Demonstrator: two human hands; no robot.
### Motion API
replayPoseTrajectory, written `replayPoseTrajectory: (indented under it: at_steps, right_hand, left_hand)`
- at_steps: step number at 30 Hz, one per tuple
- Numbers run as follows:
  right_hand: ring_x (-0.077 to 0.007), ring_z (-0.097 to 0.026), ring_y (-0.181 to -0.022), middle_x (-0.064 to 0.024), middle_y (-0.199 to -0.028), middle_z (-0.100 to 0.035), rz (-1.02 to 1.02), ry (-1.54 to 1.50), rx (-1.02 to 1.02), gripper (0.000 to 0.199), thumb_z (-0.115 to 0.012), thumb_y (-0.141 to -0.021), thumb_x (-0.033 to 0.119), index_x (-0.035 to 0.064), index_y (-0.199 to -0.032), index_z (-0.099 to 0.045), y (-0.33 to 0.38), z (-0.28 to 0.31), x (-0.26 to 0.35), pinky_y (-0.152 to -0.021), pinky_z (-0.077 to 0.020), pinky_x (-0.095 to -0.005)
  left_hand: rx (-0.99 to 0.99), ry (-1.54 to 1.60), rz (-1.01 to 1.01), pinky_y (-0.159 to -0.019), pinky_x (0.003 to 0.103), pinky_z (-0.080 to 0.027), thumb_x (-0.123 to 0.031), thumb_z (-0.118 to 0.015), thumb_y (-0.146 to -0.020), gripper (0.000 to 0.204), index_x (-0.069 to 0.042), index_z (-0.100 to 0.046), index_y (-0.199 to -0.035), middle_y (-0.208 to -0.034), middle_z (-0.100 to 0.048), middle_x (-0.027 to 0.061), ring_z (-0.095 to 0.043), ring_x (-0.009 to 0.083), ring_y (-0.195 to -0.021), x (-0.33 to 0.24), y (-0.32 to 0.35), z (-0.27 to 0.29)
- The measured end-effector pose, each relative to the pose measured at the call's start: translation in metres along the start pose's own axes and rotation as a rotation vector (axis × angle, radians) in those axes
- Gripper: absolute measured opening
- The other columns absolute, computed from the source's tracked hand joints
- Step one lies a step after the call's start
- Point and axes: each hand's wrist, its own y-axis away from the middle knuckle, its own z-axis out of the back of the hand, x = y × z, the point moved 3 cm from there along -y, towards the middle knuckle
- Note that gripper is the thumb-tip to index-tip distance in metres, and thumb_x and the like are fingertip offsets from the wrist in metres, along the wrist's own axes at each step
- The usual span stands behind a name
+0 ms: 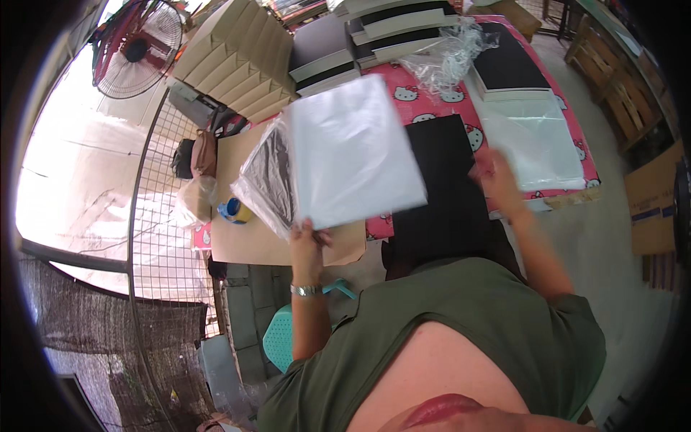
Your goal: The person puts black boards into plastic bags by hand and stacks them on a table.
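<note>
My left hand point(309, 236) is closed on the near left corner of a white rectangular sheet or paper stack point(356, 147), tilted over the table and slightly blurred. Under its left side lies a dark flat item in clear plastic point(270, 176); part of it is covered. My right hand point(497, 176) is smeared by motion, at the right edge of a large black sheet or cover point(446, 180). Whether its fingers hold anything is hidden by the blur. To its right lie flat clear plastic sleeves point(536, 144), with a black-covered book point(509, 61) at their far end.
Brown paper-wrapped bundles point(230, 61) and black-covered books point(324, 50) are stacked at the back. Crumpled clear plastic point(453, 57) lies on the pink patterned tablecloth point(403, 83). Left are a tape roll point(234, 210) on brown paper point(281, 248), a fan point(137, 50) and a green stool point(279, 335).
</note>
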Motion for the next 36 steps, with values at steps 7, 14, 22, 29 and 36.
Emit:
replayPoseTrajectory:
  at_steps: [7, 14, 22, 29, 36]
  right_hand:
    - [-0.0366, -0.047, -0.112, -0.0196, -0.123, -0.048, -0.411, 0.413, -0.315, 0.073, -0.069, -0.072, 0.040, 0.0016, -0.127, -0.040, -0.064, 0.105, -0.224, -0.095, -0.0376, -0.0399]
    - [-0.0385, -0.055, -0.082, -0.0196, -0.089, -0.058, -0.380, 0.429, -0.005, 0.037, -0.070, -0.070, 0.025, -0.0043, -0.088, -0.057, 0.003, 0.073, -0.209, -0.072, -0.0429, -0.0424]
    - [-0.0353, -0.055, -0.085, -0.0181, -0.087, -0.057, 0.146, 0.487, -0.104, 0.020, -0.048, -0.074, 0.002, 0.0020, -0.092, -0.057, 0.018, 0.034, -0.123, -0.073, -0.0440, -0.0414]
    - [-0.0362, -0.058, -0.081, -0.0161, -0.086, -0.062, 0.110, 0.144, 0.806, 0.023, -0.053, -0.073, 0.003, 0.0056, -0.095, -0.057, 0.016, -0.016, 0.027, -0.073, -0.0462, -0.0403]
    - [-0.0063, -0.054, -0.075, -0.0005, -0.077, -0.060, -0.113, -0.519, 0.329, 0.008, -0.062, -0.082, 0.010, 0.0035, -0.087, -0.061, -0.033, 0.024, 0.059, -0.070, -0.0443, -0.0230]
  left_hand:
    - [-0.277, 0.084, -0.017, -0.044, 0.029, -0.046, -0.019, -0.044, -0.093, 0.021, 0.000, -0.039, -0.100, -0.066, -0.056, 0.0126, -0.052, 0.0168, -0.046, 0.025, -0.095, 0.103]
    - [-0.653, -0.883, 0.021, -0.057, 0.037, -0.050, -0.035, -0.049, -0.089, 0.059, 0.004, -0.026, -0.126, -0.083, -0.061, 0.0259, -0.064, 0.0308, -0.068, 0.040, -0.084, 0.112]
    - [0.031, -1.031, -0.391, -0.075, 0.037, -0.046, -0.025, -0.064, -0.079, 0.058, -0.007, -0.040, -0.128, -0.086, -0.062, 0.0109, -0.058, 0.0289, -0.078, 0.020, -0.023, -0.078]
    - [0.817, -0.571, -0.718, -0.088, 0.034, -0.043, -0.012, -0.070, -0.074, 0.052, -0.001, -0.048, -0.120, -0.110, -0.058, 0.0097, -0.055, 0.0232, -0.101, 0.046, 0.034, -0.225]
    - [0.810, 0.072, 0.122, -0.070, 0.024, -0.048, -0.007, -0.060, -0.083, 0.019, 0.000, -0.057, -0.101, -0.095, -0.063, 0.0056, -0.060, 0.0100, -0.080, 0.030, 0.001, -0.227]
